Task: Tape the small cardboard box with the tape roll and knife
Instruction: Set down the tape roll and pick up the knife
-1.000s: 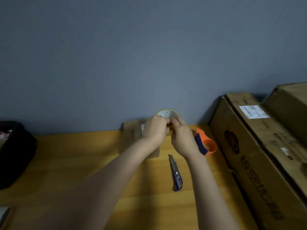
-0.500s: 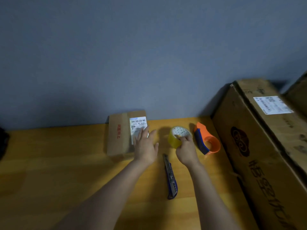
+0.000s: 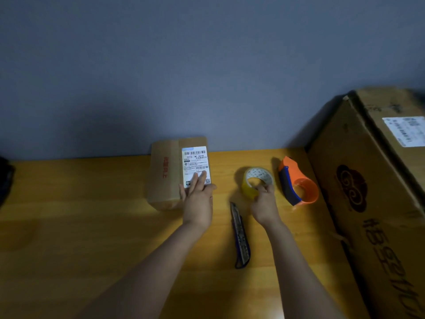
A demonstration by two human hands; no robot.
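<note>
While the small cardboard box (image 3: pixel 165 176) sits at the back of the wooden table (image 3: pixel 69 226), right up against the grey-blue wall (image 3: pixel 207 65), the left hand (image 3: pixel 197 199) lies flat on it, fingers stretched out and spread over the white shipping label (image 3: pixel 195 162), not gripping anything, just resting on top. Over at 3 o'clock from the box, the yellow tape roll (image 3: pixel 256 180) sits on the table, and the right hand (image 3: pixel 264 203) has its fingertips curled loosely on the roll's near rim; can't really tell if it's pinching it or just touching. A blue utility knife (image 3: pixel 240 238) lies between the two forearms, at 6 o'clock from the roll, untouched. An orange and blue tape dispenser (image 3: pixel 296 183) is just beside the roll at 3 o'clock, not touching it. A big cardboard carton (image 3: pixel 368 203) fills the right edge.
</note>
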